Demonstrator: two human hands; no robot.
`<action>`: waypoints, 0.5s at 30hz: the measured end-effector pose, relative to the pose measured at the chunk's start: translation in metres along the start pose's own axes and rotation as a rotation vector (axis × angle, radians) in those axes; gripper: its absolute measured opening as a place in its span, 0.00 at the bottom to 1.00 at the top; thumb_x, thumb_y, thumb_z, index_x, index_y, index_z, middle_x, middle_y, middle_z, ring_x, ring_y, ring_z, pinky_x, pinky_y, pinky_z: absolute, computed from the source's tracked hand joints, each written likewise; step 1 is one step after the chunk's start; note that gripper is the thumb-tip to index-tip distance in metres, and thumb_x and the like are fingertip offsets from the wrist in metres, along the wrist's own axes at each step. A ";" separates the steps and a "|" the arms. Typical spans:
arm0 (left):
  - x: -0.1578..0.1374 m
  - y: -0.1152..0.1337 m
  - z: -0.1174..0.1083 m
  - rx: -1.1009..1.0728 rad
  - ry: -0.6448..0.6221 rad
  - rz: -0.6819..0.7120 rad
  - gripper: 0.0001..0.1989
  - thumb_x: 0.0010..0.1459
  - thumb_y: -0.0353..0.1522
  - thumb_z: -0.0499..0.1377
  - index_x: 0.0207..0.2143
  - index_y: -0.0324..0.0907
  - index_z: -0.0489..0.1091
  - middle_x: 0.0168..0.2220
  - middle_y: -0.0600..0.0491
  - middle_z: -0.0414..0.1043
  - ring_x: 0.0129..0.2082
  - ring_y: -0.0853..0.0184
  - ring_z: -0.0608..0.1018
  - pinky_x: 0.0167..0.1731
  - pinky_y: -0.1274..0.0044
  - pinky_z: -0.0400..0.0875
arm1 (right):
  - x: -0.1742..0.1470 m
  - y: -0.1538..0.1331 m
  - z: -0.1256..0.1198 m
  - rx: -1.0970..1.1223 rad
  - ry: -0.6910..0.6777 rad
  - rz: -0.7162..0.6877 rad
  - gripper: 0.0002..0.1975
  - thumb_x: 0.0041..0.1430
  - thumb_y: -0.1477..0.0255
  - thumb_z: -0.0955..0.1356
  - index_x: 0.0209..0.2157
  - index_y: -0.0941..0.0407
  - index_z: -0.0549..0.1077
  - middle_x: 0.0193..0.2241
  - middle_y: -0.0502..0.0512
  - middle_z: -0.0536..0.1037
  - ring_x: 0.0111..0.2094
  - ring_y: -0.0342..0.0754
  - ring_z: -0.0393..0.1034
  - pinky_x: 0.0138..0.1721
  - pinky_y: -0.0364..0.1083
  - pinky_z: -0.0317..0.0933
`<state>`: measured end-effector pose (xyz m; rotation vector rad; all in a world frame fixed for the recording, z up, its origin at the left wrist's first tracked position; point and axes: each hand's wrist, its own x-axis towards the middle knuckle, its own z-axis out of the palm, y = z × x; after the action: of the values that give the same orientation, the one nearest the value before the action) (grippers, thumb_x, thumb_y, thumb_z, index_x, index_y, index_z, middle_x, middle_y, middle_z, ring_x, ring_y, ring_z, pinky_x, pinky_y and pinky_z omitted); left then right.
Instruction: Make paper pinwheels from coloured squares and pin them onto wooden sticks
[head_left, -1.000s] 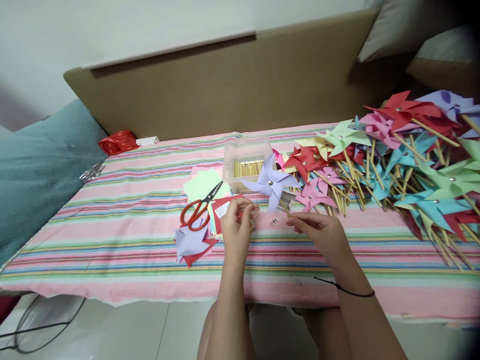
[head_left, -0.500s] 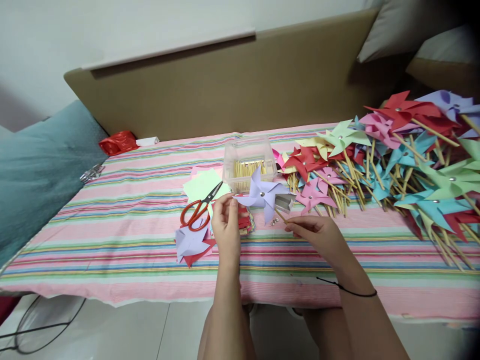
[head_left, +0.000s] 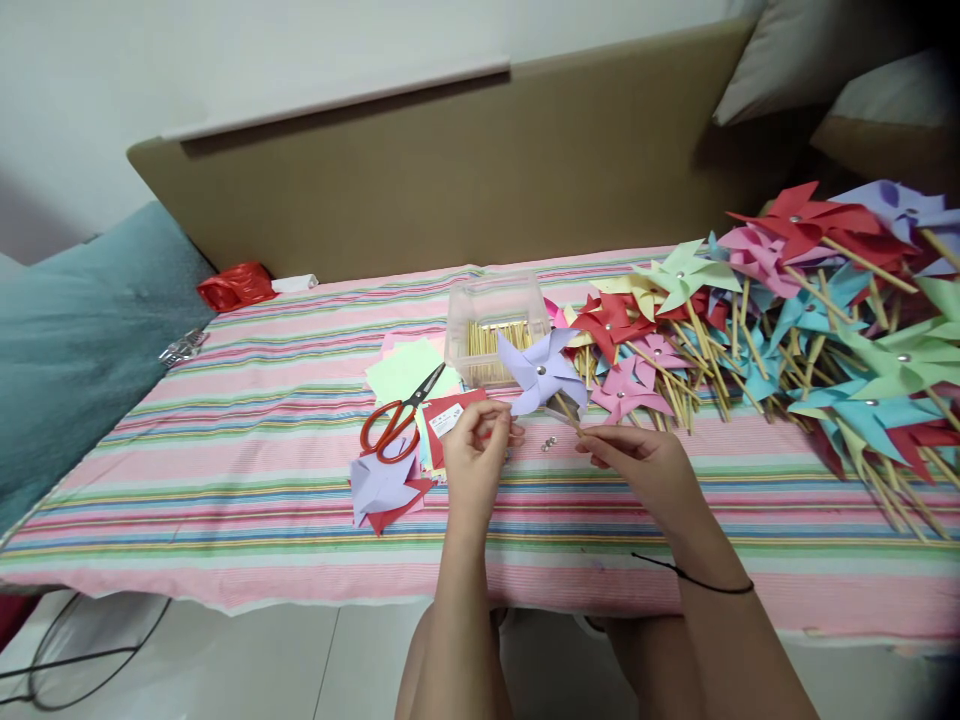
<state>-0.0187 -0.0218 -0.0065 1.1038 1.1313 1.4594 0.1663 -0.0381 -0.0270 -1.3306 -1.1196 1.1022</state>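
A purple paper pinwheel point(head_left: 541, 370) with a shiny round centre faces up on a thin wooden stick. My right hand point(head_left: 637, 465) pinches the stick near its lower part, below the blades. At the pinwheel's left side, the curled fingers of my left hand point(head_left: 478, 450) meet the tip of one blade. Under the pinwheel lies a small clear case point(head_left: 564, 408), partly covered by it. A few small shiny studs point(head_left: 549, 444) rest on the cloth between my hands. Left of my left hand are red-handled scissors point(head_left: 401, 415) and a red paper stack with a white label point(head_left: 448, 420).
A clear plastic box point(head_left: 498, 290) of wooden sticks stands behind the pinwheel. Many finished pinwheels point(head_left: 690, 275) pile up at the right. Cut purple paper point(head_left: 382, 485) and green sheets point(head_left: 409, 368) lie left. A red plastic bag point(head_left: 237, 288) sits far left on the striped cloth point(head_left: 225, 480).
The pinwheel's blades have turned and its head has shifted slightly right. My left hand has moved right, uncovering the labelled red paper. The right hand keeps its hold on the stick.
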 end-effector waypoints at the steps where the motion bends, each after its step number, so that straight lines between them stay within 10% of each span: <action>1: -0.001 -0.001 0.002 -0.006 -0.024 -0.007 0.09 0.54 0.36 0.62 0.35 0.40 0.71 0.26 0.54 0.73 0.26 0.69 0.78 0.28 0.78 0.77 | 0.000 0.000 0.000 0.003 0.000 -0.001 0.10 0.46 0.63 0.74 0.28 0.55 0.82 0.25 0.55 0.82 0.27 0.47 0.74 0.30 0.44 0.71; 15: -0.001 -0.004 0.002 0.159 0.042 0.141 0.12 0.47 0.30 0.67 0.36 0.41 0.71 0.37 0.50 0.76 0.33 0.68 0.79 0.28 0.79 0.77 | 0.000 0.000 -0.002 -0.019 0.044 -0.021 0.11 0.47 0.63 0.74 0.30 0.55 0.82 0.25 0.55 0.82 0.26 0.48 0.75 0.30 0.47 0.73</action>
<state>-0.0162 -0.0221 -0.0104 1.2910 1.2374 1.5275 0.1684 -0.0384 -0.0273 -1.3488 -1.1115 1.0451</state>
